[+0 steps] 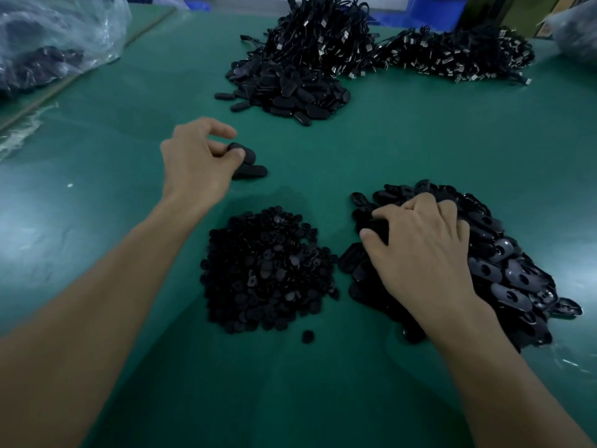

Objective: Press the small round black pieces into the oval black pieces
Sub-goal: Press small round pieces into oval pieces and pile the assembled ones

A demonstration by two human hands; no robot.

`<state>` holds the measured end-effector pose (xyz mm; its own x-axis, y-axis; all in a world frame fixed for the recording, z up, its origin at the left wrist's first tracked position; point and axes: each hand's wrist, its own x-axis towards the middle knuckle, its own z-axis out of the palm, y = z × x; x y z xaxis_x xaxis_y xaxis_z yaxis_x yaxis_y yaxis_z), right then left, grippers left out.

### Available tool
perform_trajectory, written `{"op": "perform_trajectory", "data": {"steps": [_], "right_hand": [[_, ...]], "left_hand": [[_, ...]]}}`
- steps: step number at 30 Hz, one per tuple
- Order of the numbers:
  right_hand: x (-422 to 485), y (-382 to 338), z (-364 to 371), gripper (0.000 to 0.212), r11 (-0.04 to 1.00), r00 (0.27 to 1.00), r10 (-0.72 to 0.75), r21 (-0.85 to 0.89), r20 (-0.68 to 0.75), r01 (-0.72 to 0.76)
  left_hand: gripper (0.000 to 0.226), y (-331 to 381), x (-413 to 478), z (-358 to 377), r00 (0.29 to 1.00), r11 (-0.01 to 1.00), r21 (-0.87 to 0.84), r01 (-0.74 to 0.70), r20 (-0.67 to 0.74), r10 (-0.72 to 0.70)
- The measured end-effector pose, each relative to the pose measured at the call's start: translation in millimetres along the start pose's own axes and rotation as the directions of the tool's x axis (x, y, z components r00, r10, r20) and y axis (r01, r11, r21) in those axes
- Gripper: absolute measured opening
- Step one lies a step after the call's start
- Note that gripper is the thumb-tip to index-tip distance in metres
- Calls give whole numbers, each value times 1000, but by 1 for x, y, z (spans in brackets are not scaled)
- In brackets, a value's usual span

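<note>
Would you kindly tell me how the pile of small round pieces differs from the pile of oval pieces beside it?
The round-piece pile is made of small button-like bits; the oval-piece pile holds larger, elongated shells, some showing a hole. The right hand digs into the oval-piece pile, fingers curled on pieces; no hand touches the round-piece pile. Both are black, loose on the green table.

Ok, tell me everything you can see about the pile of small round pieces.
The pile of small round pieces is a low, loose heap of matte black bits, rubber or plastic by the look, some showing a slot or hole. It lies on the green table between the two forearms, close beside the oval-piece pile on its right. One stray piece sits apart at its near edge. Neither hand touches it.
</note>
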<state>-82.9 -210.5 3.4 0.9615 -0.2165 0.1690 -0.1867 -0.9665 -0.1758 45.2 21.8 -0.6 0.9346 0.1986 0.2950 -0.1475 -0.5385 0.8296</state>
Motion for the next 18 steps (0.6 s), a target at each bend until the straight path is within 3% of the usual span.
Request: {"op": "perform_trajectory", "data": {"steps": [4,18], "right_hand": [[2,0,0,32,1000,1000,27,-16,-5,-27],[0,-3,5,38,998,999,-29,-60,21,30]], "left_hand": [[11,-9,9,10,1000,995,100,8,22,-10],[32,-14,12,22,1000,968,251,-16,4,15]]}}
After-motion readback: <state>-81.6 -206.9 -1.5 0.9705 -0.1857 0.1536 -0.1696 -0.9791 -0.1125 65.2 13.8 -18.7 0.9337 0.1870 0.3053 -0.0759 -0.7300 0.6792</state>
